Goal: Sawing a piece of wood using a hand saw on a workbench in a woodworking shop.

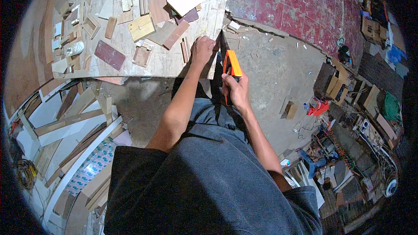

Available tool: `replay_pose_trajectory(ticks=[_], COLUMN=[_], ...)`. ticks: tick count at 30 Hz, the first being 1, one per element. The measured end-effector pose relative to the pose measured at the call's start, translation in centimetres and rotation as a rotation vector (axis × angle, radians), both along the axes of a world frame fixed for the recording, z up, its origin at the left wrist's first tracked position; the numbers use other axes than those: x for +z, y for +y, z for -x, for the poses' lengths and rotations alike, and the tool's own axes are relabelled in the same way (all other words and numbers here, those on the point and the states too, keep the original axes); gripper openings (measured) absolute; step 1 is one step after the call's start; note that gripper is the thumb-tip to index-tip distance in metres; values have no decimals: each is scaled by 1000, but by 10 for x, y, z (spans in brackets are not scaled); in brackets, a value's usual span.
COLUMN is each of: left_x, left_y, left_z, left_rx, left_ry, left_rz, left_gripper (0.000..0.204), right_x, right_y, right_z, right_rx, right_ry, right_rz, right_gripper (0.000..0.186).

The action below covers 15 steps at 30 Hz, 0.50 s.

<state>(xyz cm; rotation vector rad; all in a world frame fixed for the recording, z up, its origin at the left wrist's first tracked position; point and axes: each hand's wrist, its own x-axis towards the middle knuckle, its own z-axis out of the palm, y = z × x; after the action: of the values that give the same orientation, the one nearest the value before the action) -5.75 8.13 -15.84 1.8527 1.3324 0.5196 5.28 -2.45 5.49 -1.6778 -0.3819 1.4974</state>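
Note:
My right hand (pixel 235 90) is wrapped round the orange handle of a hand saw (pixel 233 63). Its dark, narrow blade points away from me, along the right edge of the pale wooden worktable (pixel 174 69). On the tabletop near that edge rests my left hand (pixel 203 50), its fingers curled and pressed together just left of the blade. Whatever lies beneath those fingers is hidden in dark shadow. Close to the left hand's wrist are narrow brown wood strips (pixel 185 50), and a reddish-brown wood piece (pixel 176 35) lies farther left.
Many wood offcuts cover the table, including a yellowish board (pixel 142 27) and a dark red block (pixel 109 55). Scrap boards (pixel 74 124) are heaped below on the left. Tools, cables and a red object (pixel 318 107) lie on the concrete floor (pixel 278 69) at right.

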Motion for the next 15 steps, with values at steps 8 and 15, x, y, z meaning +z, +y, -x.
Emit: replay_pose_trajectory(ticks=[8, 15], left_x=[8, -6], left_y=[9, 9], left_z=[-28, -30], left_rx=[-140, -160], left_ry=[264, 417], left_rz=[-267, -329], left_gripper=[37, 37], right_x=[-3, -9], right_y=[-1, -5], right_z=[7, 6], right_rx=[2, -27], right_ry=[-11, 8], right_rz=[-16, -59], right_gripper=[22, 13])
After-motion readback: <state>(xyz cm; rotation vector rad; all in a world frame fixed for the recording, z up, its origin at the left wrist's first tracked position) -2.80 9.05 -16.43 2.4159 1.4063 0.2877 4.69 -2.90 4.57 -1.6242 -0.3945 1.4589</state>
